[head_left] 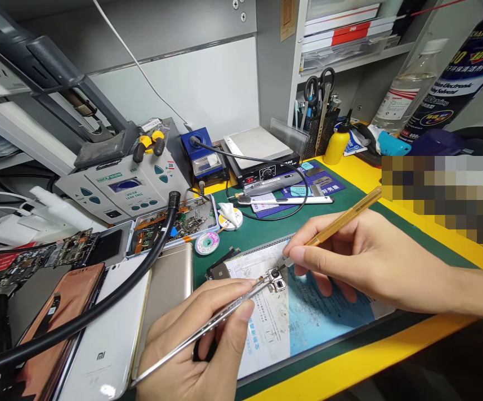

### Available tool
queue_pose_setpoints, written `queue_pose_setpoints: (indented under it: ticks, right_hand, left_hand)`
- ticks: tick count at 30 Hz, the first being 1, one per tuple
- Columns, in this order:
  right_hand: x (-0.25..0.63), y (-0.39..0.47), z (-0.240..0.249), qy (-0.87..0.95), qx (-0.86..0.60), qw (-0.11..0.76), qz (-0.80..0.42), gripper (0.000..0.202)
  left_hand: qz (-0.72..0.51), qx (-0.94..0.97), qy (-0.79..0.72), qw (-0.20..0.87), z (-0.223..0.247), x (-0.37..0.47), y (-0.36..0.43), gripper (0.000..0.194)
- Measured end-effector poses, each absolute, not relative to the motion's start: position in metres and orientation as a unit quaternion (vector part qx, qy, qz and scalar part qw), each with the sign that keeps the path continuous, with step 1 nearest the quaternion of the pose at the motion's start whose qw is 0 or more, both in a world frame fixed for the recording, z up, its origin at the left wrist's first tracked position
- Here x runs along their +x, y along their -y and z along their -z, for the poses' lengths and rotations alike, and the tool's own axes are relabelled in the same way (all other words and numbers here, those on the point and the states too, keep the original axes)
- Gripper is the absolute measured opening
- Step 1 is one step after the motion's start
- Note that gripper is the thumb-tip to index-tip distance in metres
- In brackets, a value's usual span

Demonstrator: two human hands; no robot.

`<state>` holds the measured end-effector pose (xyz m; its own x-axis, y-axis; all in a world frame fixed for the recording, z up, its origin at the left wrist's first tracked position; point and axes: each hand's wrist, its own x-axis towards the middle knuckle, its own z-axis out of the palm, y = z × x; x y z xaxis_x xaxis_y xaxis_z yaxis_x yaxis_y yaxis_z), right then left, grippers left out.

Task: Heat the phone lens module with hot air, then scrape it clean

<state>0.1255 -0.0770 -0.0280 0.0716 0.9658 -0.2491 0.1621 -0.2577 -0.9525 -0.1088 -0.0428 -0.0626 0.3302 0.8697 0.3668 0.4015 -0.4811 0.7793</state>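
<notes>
lying nearby, "mi"-marked white phone (107, 340)

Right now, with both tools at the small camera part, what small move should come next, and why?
Probably press the tweezers in the left hand steady: their tips meet the camera part on the mat, and the right hand brings the gold tool onto it.

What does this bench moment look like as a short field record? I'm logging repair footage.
left hand: holds tweezers, tips at camera module
right hand: holds brass-handled tool, tip by the module
work surface: worn printed sheet on green mat
nearby: white phone, black hose, solder wick reel
</notes>
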Motion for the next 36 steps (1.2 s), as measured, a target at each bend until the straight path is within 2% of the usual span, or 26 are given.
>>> queue_pose_setpoints:
  ticks: [36]
  right_hand:
    - [0.1268, 0.0777, 0.0301, 0.461, -0.612, 0.402, -0.500, 0.020]
  left_hand:
    - [-0.390, 0.766, -0.431, 0.276, 0.0621, -0.1096, 0.0443, 0.018]
